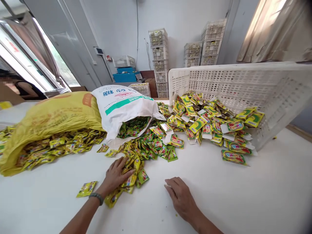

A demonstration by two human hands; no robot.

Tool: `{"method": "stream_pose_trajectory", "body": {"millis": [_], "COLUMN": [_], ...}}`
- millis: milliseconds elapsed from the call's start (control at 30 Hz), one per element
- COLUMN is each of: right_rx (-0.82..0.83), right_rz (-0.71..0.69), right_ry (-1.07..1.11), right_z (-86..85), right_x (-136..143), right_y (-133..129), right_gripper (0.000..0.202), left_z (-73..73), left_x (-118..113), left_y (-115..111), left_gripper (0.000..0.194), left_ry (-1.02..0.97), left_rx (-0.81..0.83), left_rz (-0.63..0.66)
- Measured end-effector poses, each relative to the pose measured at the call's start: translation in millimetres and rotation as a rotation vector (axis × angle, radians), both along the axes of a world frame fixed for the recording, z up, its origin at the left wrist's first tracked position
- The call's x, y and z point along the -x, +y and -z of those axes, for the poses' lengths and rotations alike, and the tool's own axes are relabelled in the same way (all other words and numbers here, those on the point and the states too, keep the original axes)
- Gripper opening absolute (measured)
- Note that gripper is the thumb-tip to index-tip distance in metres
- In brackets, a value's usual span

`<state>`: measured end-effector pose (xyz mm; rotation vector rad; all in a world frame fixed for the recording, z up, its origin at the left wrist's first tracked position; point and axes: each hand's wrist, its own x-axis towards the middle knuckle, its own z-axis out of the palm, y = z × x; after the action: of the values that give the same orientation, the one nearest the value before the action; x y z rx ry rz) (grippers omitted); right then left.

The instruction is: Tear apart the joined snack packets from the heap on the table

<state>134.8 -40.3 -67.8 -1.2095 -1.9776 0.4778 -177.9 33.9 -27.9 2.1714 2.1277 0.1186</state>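
So the person's left hand (116, 175) is lying flat, fingers spread, right on top of a little heap of green and yellow sachets (131, 177) near the front of the white table (243, 195). It's pressing on them with an open palm rather than gripping any. There's a dark band around that wrist. The right hand (180, 196) rests palm-down on bare tabletop just to the side, loose and holding nothing, close to the heap but not touching it.

One stray sachet (86, 188) sits alone to the left of the left forearm. Further back, the sachets trail up into a white sack (124, 105) lying on its side with its mouth open, next to a yellow sack (53, 118) spilling its own packets. On the right, a white plastic crate (243, 84) is tipped over with bigger yellow-green packets (212, 125) pouring out of it. More crates are stacked (158, 58) against the back wall.
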Motion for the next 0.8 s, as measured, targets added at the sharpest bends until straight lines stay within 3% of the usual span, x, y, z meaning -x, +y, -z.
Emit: {"method": "stream_pose_trajectory", "body": {"millis": [100, 167, 233, 300, 367, 433, 567, 700, 800], "right_rx": [-0.017, -0.045, -0.074, -0.092, -0.096, -0.083, -0.076, -0.156, -0.233], "right_rz": [0.006, 0.008, 0.01, 0.011, 0.016, 0.012, -0.03, -0.004, 0.051], "right_ry": [0.003, 0.011, 0.013, 0.009, -0.004, -0.031, -0.078, -0.096, -0.112], "right_z": [0.5, 2.1, 4.1, 6.1, 8.0, 10.6, 21.6, 42.4, 59.1], "right_x": [1, 1, 2, 2, 2, 1, -1, 0, 9], "right_y": [-1, -1, 0, 1, 1, 2, 6, 11, 14], "right_gripper": [0.019, 0.019, 0.019, 0.019, 0.019, 0.019, 0.021, 0.018, 0.014], "left_z": [-15.2, -35.9, -60.2, -80.7, -91.4, -91.0, -69.5, -49.4, -41.1], "left_x": [-14, -21, -28, -32, -33, -35, -58, -101, -130], "left_y": [-4, 6, 29, 63, 104, 145, 210, 247, 257], "left_gripper": [0.077, 0.072, 0.063, 0.056, 0.055, 0.056, 0.051, 0.062, 0.078], "left_ry": [0.044, 0.089, 0.115, 0.141, 0.208, 0.259, 0.22, 0.172, 0.156], "left_rx": [0.136, 0.091, -0.041, -0.122, -0.143, -0.091, -0.044, -0.1, -0.156], "left_rz": [-0.074, -0.064, 0.025, 0.019, -0.018, -0.043, 0.109, 0.189, 0.125]}}
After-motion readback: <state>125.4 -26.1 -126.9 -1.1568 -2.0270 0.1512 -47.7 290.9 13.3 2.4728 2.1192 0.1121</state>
